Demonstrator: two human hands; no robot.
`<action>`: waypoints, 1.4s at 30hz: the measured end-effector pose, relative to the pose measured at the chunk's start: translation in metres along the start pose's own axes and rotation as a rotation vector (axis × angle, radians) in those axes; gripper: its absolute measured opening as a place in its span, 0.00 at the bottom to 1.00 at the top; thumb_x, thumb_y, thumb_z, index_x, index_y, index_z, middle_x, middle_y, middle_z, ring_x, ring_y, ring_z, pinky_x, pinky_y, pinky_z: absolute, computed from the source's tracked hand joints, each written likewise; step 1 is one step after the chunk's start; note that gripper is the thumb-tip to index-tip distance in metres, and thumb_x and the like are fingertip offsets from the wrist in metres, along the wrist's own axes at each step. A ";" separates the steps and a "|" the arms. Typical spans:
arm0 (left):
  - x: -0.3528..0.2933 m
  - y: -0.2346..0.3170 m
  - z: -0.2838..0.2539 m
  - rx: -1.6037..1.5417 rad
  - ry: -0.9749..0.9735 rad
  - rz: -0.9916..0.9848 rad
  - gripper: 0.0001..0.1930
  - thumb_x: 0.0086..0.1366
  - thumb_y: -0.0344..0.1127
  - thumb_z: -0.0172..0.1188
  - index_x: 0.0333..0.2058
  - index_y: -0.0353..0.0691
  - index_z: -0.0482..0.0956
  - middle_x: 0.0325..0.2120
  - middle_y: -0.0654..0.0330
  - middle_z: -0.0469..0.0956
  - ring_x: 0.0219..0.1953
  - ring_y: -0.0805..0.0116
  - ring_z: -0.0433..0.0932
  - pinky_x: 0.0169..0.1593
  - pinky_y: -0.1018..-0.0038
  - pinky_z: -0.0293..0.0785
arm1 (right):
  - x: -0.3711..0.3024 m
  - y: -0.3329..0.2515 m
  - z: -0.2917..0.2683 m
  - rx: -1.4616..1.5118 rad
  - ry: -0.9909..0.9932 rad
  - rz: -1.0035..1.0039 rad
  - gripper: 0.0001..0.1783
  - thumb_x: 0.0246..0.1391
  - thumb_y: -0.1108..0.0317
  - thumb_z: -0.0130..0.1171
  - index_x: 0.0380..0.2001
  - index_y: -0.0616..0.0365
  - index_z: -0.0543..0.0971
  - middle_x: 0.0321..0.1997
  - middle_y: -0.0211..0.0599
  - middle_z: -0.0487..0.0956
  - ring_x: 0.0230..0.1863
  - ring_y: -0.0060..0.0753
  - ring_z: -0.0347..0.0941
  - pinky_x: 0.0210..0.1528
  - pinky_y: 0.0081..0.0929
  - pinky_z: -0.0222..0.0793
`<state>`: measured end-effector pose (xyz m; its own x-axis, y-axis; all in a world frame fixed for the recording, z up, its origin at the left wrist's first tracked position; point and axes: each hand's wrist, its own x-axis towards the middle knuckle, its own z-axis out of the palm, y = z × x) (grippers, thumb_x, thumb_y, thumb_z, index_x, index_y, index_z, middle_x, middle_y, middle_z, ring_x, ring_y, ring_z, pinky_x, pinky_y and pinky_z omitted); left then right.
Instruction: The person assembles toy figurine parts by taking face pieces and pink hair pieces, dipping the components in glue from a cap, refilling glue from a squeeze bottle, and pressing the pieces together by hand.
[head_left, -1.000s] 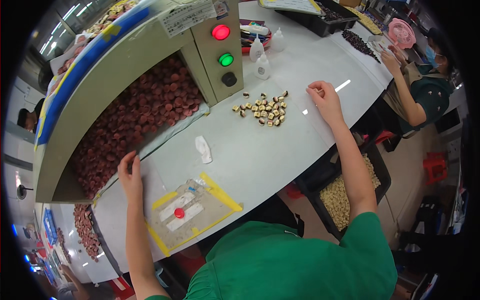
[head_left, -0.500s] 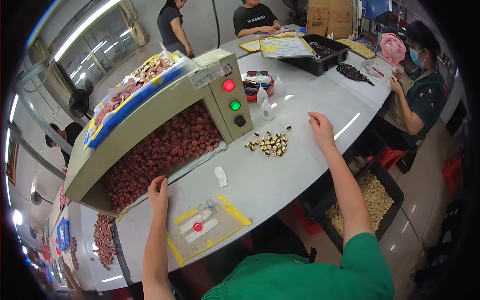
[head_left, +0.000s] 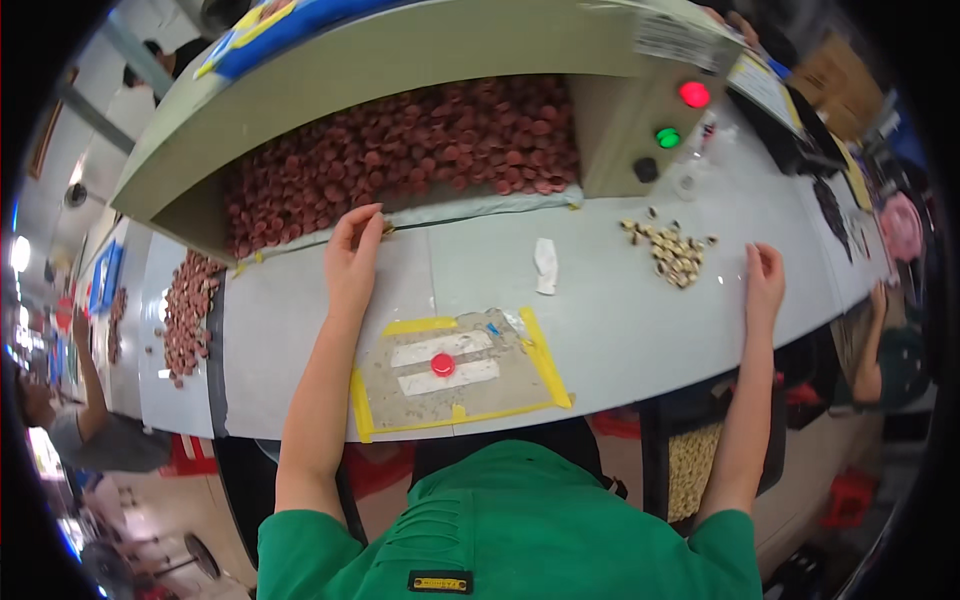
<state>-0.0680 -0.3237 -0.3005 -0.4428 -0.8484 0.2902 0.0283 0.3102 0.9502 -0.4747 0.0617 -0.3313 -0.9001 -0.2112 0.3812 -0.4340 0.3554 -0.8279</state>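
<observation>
My left hand (head_left: 352,262) hovers at the front of the dark red round caps heaped (head_left: 420,140) inside a greenish box-shaped machine (head_left: 610,150). Its thumb and fingers are pinched; a small dark bit shows by the fingertips, too small to name. Over the table at the right, my right hand (head_left: 765,285) has its fingertips drawn together, and what they hold, if anything, I cannot make out. Just left of it lies a pile of small cream-and-dark pieces (head_left: 678,260). Between my forearms, one red round cap (head_left: 443,364) rests on a yellow-taped board (head_left: 520,385) with two white strips.
A crumpled white tissue (head_left: 545,266) lies mid-table. More reddish caps (head_left: 187,310) are heaped at the left. A dark bin of pale pieces (head_left: 692,470) stands below the table edge at the right. Red and green lights (head_left: 668,137) glow on the machine. Other people sit at both sides.
The view has swung left and down toward the machine. My right hand has drawn back nearer my body, beside the cream-and-dark pile. My left hand has shifted rightward along the machine's opening.
</observation>
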 end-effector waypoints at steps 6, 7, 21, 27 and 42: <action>-0.009 -0.012 -0.004 0.399 -0.004 0.226 0.07 0.59 0.28 0.61 0.38 0.37 0.78 0.30 0.61 0.77 0.35 0.72 0.74 0.40 0.79 0.70 | -0.005 -0.008 0.007 0.078 -0.052 0.074 0.13 0.59 0.62 0.57 0.41 0.62 0.75 0.38 0.30 0.75 0.39 0.20 0.69 0.43 0.18 0.66; -0.007 -0.006 -0.001 0.475 -0.051 0.352 0.09 0.57 0.26 0.61 0.38 0.38 0.78 0.31 0.57 0.77 0.36 0.65 0.75 0.40 0.75 0.71 | -0.007 -0.012 0.003 0.125 -0.030 0.086 0.13 0.60 0.63 0.56 0.41 0.62 0.74 0.38 0.30 0.75 0.40 0.19 0.69 0.44 0.18 0.66; 0.132 -0.002 0.096 0.813 0.076 0.887 0.27 0.53 0.61 0.57 0.51 0.61 0.74 0.58 0.61 0.64 0.59 0.53 0.61 0.58 0.44 0.53 | -0.164 -0.168 0.081 -0.075 -0.721 -0.383 0.11 0.46 0.73 0.66 0.33 0.61 0.75 0.32 0.38 0.72 0.29 0.33 0.71 0.32 0.25 0.70; 0.116 -0.019 0.070 0.807 -0.051 0.799 0.16 0.56 0.44 0.58 0.45 0.53 0.76 0.43 0.58 0.73 0.50 0.56 0.68 0.54 0.58 0.61 | -0.162 -0.171 0.079 -0.101 -0.711 -0.356 0.10 0.50 0.71 0.63 0.35 0.60 0.75 0.33 0.38 0.72 0.31 0.33 0.72 0.34 0.26 0.70; 0.100 0.019 0.067 0.574 -0.126 0.641 0.09 0.56 0.36 0.62 0.36 0.46 0.79 0.34 0.62 0.79 0.40 0.60 0.77 0.47 0.58 0.67 | -0.135 -0.170 0.138 -0.069 -0.612 -0.679 0.05 0.48 0.73 0.58 0.30 0.58 0.73 0.32 0.40 0.75 0.37 0.46 0.70 0.40 0.38 0.67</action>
<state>-0.1720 -0.3739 -0.2615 -0.5928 -0.3928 0.7031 -0.1355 0.9092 0.3937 -0.2742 -0.0961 -0.2993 -0.2814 -0.8333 0.4758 -0.8813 0.0282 -0.4718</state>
